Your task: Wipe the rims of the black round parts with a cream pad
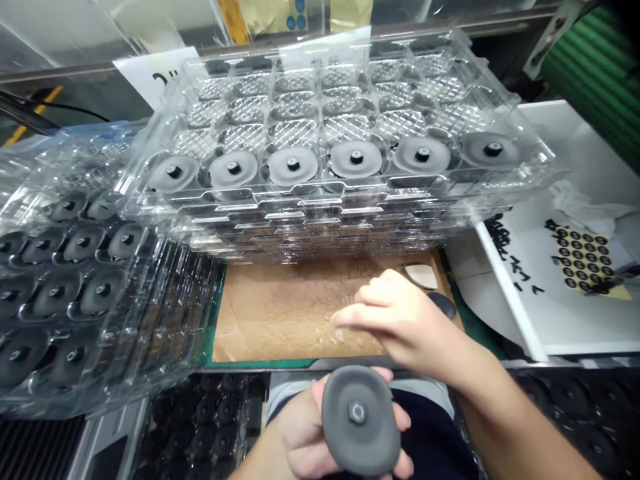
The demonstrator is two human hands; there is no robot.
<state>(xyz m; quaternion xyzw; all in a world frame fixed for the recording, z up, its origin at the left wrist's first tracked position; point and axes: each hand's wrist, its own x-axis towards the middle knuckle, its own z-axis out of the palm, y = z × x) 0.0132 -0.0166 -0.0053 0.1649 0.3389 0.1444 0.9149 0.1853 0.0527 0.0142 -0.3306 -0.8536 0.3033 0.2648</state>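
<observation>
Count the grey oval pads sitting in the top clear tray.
6, in the near row of the top clear tray, one per cell, left to right: first, second, third, fourth, fifth, sixth. None seen further back.

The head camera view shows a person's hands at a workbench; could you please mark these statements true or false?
1. The left hand holds a grey oval pad with its central stud facing up: true.
2. The right hand grips a second pad: false, it holds nothing and is over a cardboard sheet.
3. The front row of the top clear plastic tray holds six pads: true.
4. Every row of that tray is filled: false, the rows behind the front row show empty pockets.
</observation>
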